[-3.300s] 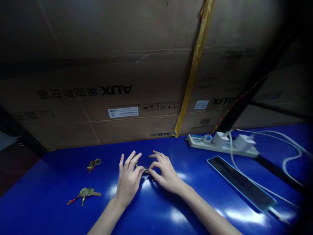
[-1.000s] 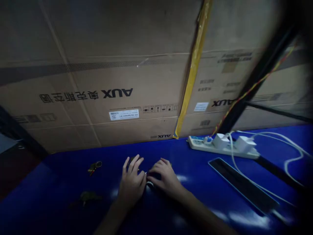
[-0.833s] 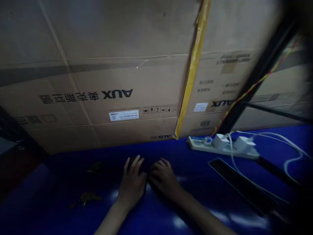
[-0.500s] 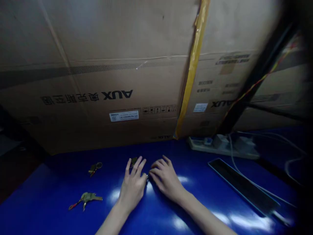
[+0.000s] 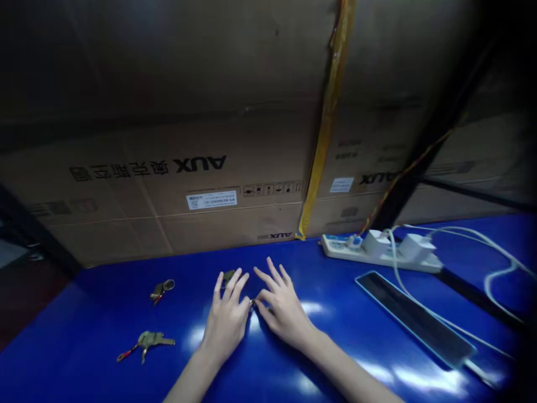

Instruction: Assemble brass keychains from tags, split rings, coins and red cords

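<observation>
Fingers (image 5: 275, 272) of the right hand (image 5: 287, 317) are now standing raised and fanned, where half a second ago they were curling low; only its thumb and index are staying down, their tips lying just beside a small metal piece (image 5: 252, 303). The left hand (image 5: 225, 324) is hardly shifting: its thumb and index are apparently pinching that piece, while its other fingers are reaching forward, spread apart. This is suggesting, as a judgement, that the close handling is resting on the two thumb-and-index pairs, with the right hand's spare fingers keeping out of the way. The piece is sitting between the hands, low over the blue table (image 5: 84, 336). Light is changing too: the upper cardboard box (image 5: 218, 226) is darkening, while the power strip (image 5: 344, 247) is showing more brightly. Fingertips are covering most of the piece, so its shape is staying unclear, and whether the right tips are gripping or merely touching it, I cannot tell. A brassy object (image 5: 229, 275) is lying partly hidden behind the left fingers. Off to the left, a ringed key set (image 5: 158, 290) and a larger key bunch (image 5: 149, 339) are lying apart, their overlapping parts blurring together. Both forearms are running off the bottom edge.
</observation>
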Tool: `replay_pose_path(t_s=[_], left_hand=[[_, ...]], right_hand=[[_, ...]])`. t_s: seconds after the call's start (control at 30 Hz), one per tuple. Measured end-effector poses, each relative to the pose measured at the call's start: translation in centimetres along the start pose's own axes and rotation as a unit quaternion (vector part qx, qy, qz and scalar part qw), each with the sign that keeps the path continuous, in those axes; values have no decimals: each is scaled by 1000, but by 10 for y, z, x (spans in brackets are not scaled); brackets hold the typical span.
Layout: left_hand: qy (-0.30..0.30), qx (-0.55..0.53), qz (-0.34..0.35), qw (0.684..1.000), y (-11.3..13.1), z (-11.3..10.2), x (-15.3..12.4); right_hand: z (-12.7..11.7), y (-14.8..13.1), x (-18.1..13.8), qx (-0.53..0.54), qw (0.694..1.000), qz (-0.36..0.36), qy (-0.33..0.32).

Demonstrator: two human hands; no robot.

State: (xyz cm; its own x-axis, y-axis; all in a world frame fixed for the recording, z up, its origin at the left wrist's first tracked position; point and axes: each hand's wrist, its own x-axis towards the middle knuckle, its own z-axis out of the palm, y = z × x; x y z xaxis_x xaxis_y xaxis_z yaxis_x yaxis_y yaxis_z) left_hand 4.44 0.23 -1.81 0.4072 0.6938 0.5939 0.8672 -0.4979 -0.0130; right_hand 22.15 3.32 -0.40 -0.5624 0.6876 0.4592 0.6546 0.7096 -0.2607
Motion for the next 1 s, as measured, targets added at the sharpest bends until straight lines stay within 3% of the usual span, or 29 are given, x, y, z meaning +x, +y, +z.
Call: replay_pose_path(t_s=[0.57,0.7,0.8,0.9,1.0], left_hand=[[5,-29,-13,999,0,-1,0],[12,-26,-13,999,1,-1,1],[12,-23,-24,999,1,-2,1],[10,-27,-28,999,2,-3,2],[7,-31,-26,999,1,-2,2]], right_hand=[[3,1,-1,36,996,72,-28],[-1,3,1,20,999,36,-35],[-15,21,3,-5,999,8,-37],[-35,54,2,-58,997,34,-27],[-49,83,-4,-58,994,43,-77]])
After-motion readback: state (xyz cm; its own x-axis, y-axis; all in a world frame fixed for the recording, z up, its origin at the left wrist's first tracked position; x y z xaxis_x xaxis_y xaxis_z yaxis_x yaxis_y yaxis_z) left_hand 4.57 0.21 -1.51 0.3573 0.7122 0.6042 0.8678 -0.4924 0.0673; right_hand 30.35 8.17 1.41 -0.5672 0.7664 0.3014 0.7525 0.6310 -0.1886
